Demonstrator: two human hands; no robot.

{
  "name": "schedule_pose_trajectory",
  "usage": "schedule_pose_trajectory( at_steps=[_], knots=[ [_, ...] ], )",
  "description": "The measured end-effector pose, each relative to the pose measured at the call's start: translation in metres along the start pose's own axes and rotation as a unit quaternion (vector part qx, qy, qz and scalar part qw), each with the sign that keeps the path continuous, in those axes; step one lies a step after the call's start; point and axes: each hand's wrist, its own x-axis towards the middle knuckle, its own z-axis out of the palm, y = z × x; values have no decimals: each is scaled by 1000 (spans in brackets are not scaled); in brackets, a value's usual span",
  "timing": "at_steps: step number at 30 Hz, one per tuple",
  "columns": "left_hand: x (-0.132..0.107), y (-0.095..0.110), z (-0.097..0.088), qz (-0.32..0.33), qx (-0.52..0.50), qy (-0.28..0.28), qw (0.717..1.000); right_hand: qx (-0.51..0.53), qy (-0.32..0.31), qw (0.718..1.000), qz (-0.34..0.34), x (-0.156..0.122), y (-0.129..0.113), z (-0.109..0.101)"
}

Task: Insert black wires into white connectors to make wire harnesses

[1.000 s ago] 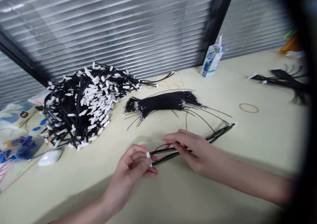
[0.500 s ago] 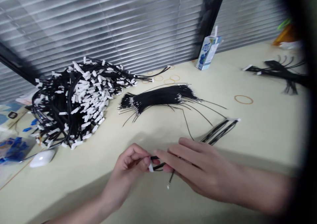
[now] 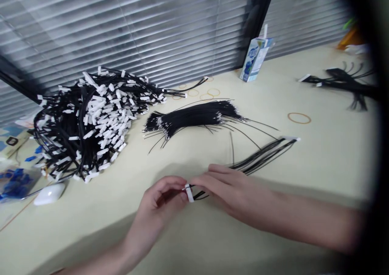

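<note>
Left hand (image 3: 161, 200) fingers (image 3: 177, 194) pinch the connector (image 3: 189, 193) at the counter's (image 3: 319, 161) 6 o'clock; right hand (image 3: 234, 190) nips its wires (image 3: 261, 153), trailing toward 2 o'clock; a crooked push could probably kink a wire.

1. Soft, even indoor light, moderately bright; no glare on the pale cream matte tabletop (image 3: 319, 157).
2. Faint, diffuse shadows lie beside the left hand (image 3: 161, 202) and right hand (image 3: 234, 192).
3. Both hands and the small white plastic connector (image 3: 189, 193) pinched between them look slightly smeared.
4. A dark curved vignette swallows the right edge; the grey slatted blinds (image 3: 136, 31) bow and blur.
</note>
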Motion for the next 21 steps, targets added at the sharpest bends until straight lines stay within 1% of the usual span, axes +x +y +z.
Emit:
schedule_pose_trajectory(
  at_steps=[3, 9, 12, 17, 19, 21],
  knots=[
    [1, 1, 0, -3, 6, -7, 1000, 42, -26, 998, 32, -3, -1, 6],
    [3, 0, -2, -6, 9, -24, 1000, 33, 14, 999, 19, -3, -3, 9],
    [3, -1, -3, -8, -26, -29, 999, 36, 38, 998, 21, 0, -4, 6],
    [2, -1, -6, 2, -128, -30, 991, 118, 59, 990, 57, 10, -12, -7],
    [3, -1, -7, 0, -170, -29, 985, 109, 67, 991, 36, 10, -16, -11],
    [3, -2, -7, -4, -199, -20, 980, 59, 84, 995, -8, 8, -19, -11]
  ],
)
